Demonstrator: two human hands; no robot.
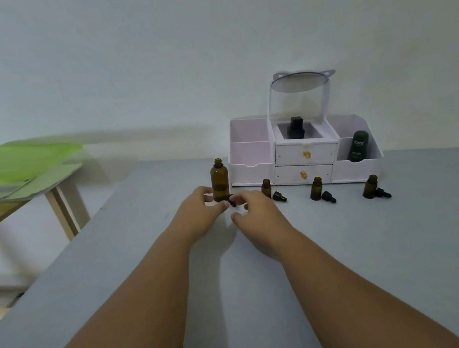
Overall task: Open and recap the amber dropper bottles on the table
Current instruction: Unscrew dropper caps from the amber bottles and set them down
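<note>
A tall amber bottle (219, 179) stands uncapped on the grey table (381, 240). My left hand (201, 211) curls round its base. My right hand (254, 209) pinches a black dropper cap (232, 202) right beside the bottle's foot. To the right stand three small amber bottles, also uncapped: first small bottle (266, 187), second small bottle (316, 188) and third small bottle (370, 186). Each has a black dropper cap lying next to it: first loose cap (280, 196), second loose cap (328, 196), third loose cap (383, 192).
A white cosmetic organiser (303, 156) with two drawers and a mirror stands behind the bottles. It holds a dark bottle (295, 128) and a green container (358, 146). A wooden side table with green folders (13, 167) stands at the left.
</note>
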